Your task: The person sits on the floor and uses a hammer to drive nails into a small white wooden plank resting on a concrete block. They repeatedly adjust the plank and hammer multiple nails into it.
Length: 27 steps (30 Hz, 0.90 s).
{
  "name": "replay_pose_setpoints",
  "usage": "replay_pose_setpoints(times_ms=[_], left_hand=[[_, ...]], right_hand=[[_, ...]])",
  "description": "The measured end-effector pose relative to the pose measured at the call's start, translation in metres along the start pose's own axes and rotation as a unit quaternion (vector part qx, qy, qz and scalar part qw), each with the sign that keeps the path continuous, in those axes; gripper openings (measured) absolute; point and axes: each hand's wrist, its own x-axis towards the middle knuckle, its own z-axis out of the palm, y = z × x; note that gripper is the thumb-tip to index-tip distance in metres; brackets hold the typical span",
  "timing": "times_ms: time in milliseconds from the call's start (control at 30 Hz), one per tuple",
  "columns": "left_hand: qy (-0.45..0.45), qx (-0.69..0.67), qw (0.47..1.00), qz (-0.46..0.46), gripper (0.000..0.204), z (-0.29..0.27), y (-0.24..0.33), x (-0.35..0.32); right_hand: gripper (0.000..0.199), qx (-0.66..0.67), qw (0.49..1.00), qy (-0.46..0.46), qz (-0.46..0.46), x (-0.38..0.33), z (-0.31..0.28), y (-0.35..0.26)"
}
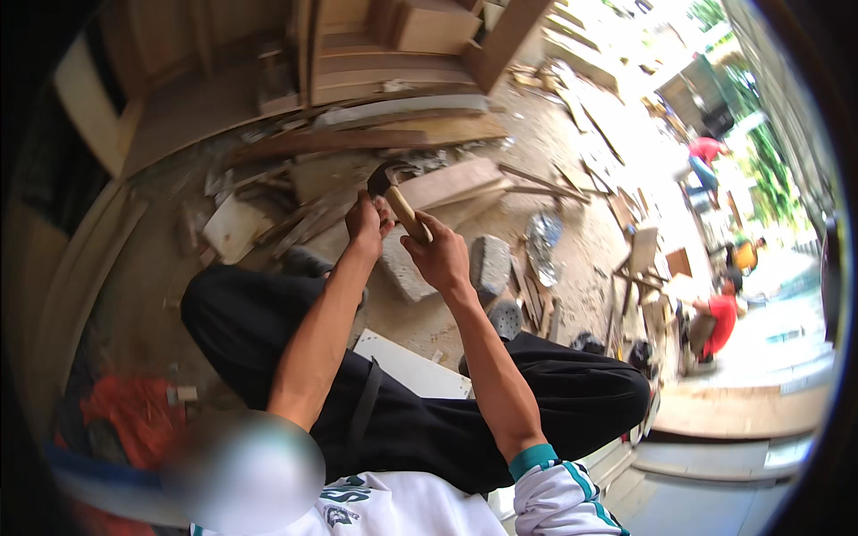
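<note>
My right hand point(440, 257) is wrapped round the pale wooden handle of a hammer point(405, 211). The dark hammer head points away from me, just above my left hand point(366, 221). The fingers of that left hand are curled closed; what they hold, if anything, is too small to make out. Below and between my hands sits a rough grey concrete block point(407, 270). A second concrete block point(490, 266) stands to its right, near my right shoe point(506, 318). Beyond my hands lies a reddish-brown plank point(451, 193).
Scrap boards and debris cover the ground ahead, with wooden cabinet frames point(393, 67) behind. A white panel point(413, 364) lies between my legs. Crumpled clear plastic point(542, 246) is on the right. Farther right, people in red tops point(720, 323) crouch or bend. Orange cloth point(134, 415) lies at left.
</note>
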Motion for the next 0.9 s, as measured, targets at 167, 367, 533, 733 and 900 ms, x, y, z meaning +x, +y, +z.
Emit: replay_pose_setpoints(times_ms=[167, 367, 533, 733, 900], left_hand=[[-0.051, 0.135, 0.983, -0.114, 0.030, 0.043, -0.096, 0.004], [-0.176, 0.344, 0.920, -0.062, 0.059, 0.044, -0.193, 0.004], [-0.251, 0.462, 0.842, -0.118, 0.066, 0.047, -0.238, -0.003], [-0.246, 0.601, 0.760, 0.039, 0.076, 0.049, -0.263, 0.039], [-0.201, 0.766, 0.607, 0.065, 0.077, 0.065, -0.269, -0.002]], right_hand=[[0.047, -0.052, 0.989, 0.004, 0.137, -0.019, -0.038, 0.069], [0.047, -0.072, 0.964, -0.093, 0.239, -0.068, -0.064, 0.155], [0.049, -0.038, 0.956, -0.130, 0.261, -0.090, -0.065, 0.210], [0.044, 0.163, 0.926, -0.097, 0.328, -0.100, -0.039, 0.255], [0.047, 0.053, 0.951, -0.067, 0.296, -0.136, 0.021, 0.285]])
